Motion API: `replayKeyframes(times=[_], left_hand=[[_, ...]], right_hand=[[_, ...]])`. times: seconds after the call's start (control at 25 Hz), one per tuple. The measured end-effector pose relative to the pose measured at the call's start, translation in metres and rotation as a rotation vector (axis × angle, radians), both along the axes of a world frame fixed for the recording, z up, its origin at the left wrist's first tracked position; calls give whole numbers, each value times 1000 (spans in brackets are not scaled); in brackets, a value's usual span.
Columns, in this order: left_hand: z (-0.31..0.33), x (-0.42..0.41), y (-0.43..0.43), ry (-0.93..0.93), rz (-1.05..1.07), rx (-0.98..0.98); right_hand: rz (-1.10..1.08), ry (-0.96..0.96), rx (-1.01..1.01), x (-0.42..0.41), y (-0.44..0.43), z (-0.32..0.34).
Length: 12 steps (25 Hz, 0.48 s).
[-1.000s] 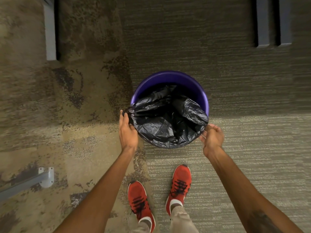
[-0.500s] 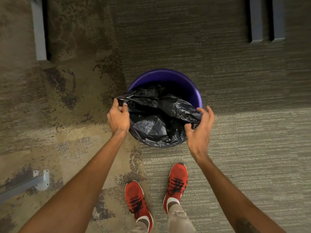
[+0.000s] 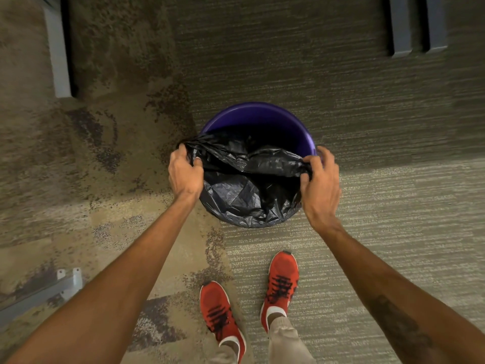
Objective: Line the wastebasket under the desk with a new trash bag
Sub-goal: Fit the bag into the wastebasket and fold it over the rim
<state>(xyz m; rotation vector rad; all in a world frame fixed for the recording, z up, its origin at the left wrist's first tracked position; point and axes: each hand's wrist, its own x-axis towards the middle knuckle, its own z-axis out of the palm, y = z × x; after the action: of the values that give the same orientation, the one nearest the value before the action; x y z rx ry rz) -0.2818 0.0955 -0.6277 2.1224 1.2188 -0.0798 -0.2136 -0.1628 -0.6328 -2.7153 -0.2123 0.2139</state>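
Note:
A round purple wastebasket [image 3: 252, 114] stands on the carpet in front of my feet. A black trash bag [image 3: 244, 193] lies in it, folded over the near rim, while the far inner wall stays bare. My left hand [image 3: 185, 174] grips the bag's edge at the left rim. My right hand [image 3: 319, 177] pinches the bag's edge at the right rim. Between the two hands the bag's upper edge is stretched across the opening.
Patterned carpet covers the floor. A grey desk leg [image 3: 59, 59] rises at the upper left, two dark legs [image 3: 417, 24] at the upper right, and a metal foot bracket [image 3: 65, 282] sits at the lower left. My red shoes [image 3: 282, 279] stand just behind the basket.
Both hands moved further along the rim and took hold of the bag's edge. The right hand went from open to pinching the bag, and the edge is now pulled taut between them.

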Motion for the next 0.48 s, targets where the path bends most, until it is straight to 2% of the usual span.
replayKeyframes(times=[0.08, 0.16, 0.32, 0.4, 0.48], left_hand=[[0, 0, -1, -16, 16, -18], [1, 1, -3, -68, 42, -29], [-1, 3, -5, -175, 33, -29], [-2, 2, -6, -192, -6, 5], [-2, -1, -6, -212, -42, 36]], right_hand=[[-137, -24, 107, 10, -5, -1], [-367, 30, 216, 20, -8, -3], [-939, 272, 813, 33, -4, 4], [-1062, 328, 900, 37, -4, 7], [-1063, 338, 821, 39, -2, 8]])
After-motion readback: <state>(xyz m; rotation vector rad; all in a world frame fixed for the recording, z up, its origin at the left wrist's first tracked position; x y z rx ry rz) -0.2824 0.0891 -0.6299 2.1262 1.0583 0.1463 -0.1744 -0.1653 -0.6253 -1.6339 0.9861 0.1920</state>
